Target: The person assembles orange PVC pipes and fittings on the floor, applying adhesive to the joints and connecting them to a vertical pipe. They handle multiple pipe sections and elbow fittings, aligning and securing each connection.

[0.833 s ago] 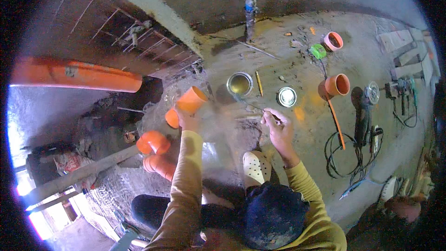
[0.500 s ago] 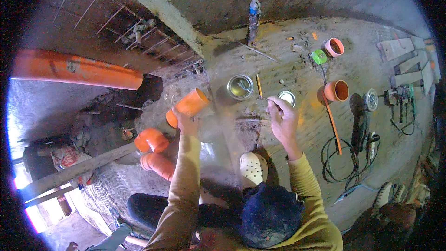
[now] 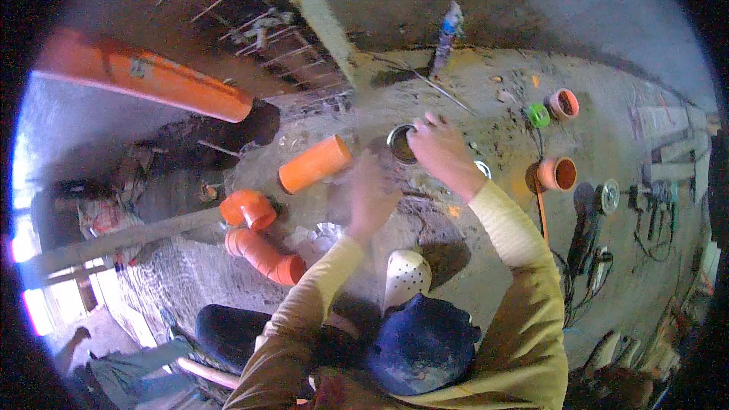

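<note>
My right hand (image 3: 444, 153) is at the right side of an open tin (image 3: 393, 153), its fingers bent at the rim. The hand hides part of the tin and whatever is in its grip. My left hand (image 3: 372, 201) is smeared by motion, below and left of the tin, so its fingers do not show clearly. Left of it an orange pipe piece (image 3: 315, 164) lies on the ground, apart from the hand. A round metal lid (image 3: 483, 169) shows partly behind my right wrist.
Two orange pipe elbows (image 3: 254, 210) (image 3: 266, 257) lie at left, below a long orange pipe (image 3: 152, 78). At right are orange pipe sockets (image 3: 559, 174) (image 3: 563, 104), a green ring (image 3: 538, 115), an angle grinder (image 3: 588, 209) and cables. A bottle (image 3: 446, 38) stands by the far wall.
My left hand has let go of the orange pipe piece and moved right. My right hand has moved from beside the lid, where it held a thin stick, to the tin. The view has shifted.
</note>
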`<move>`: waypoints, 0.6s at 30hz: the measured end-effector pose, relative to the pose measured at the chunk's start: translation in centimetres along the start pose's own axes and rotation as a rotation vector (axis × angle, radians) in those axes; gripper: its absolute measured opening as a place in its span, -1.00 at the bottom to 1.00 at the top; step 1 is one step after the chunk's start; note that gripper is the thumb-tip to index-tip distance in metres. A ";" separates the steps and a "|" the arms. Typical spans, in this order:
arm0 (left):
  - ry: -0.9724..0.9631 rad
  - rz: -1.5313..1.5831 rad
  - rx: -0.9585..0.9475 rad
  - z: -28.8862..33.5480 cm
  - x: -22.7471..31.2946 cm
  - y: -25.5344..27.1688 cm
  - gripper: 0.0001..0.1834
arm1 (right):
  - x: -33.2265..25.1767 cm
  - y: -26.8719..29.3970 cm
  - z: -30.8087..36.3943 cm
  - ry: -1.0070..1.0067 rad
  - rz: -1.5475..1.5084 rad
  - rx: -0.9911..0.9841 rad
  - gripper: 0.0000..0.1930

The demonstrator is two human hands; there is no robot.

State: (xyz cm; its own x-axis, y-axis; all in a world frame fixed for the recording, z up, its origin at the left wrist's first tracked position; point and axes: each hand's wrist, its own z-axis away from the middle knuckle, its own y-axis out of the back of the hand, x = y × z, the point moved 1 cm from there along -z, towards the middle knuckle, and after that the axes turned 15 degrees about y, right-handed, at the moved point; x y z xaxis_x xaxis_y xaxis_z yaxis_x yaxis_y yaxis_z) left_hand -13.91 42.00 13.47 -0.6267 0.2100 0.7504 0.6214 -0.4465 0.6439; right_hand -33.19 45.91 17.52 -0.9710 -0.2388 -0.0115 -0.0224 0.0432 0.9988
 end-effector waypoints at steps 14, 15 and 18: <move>0.024 0.125 0.077 -3.0 -3.3 -3.0 -0.19 | -0.9 0.7 -0.3 0.003 -0.262 -0.064 -0.89; 0.037 0.076 0.037 -2.3 -4.2 -1.7 -0.15 | -2.6 1.7 -0.7 0.033 -0.282 -0.067 -0.89; -0.027 -0.107 0.016 1.8 -6.8 4.4 0.08 | -6.5 3.6 -2.5 0.245 -0.274 0.027 -0.88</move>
State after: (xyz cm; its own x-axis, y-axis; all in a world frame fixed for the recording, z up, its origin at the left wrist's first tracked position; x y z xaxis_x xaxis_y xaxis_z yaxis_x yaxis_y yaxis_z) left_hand -6.08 40.22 11.51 -0.6768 0.2794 0.6811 0.5593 -0.4064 0.7225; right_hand -26.38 45.23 21.35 -0.8424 -0.4699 -0.2639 -0.2836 -0.0299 0.9585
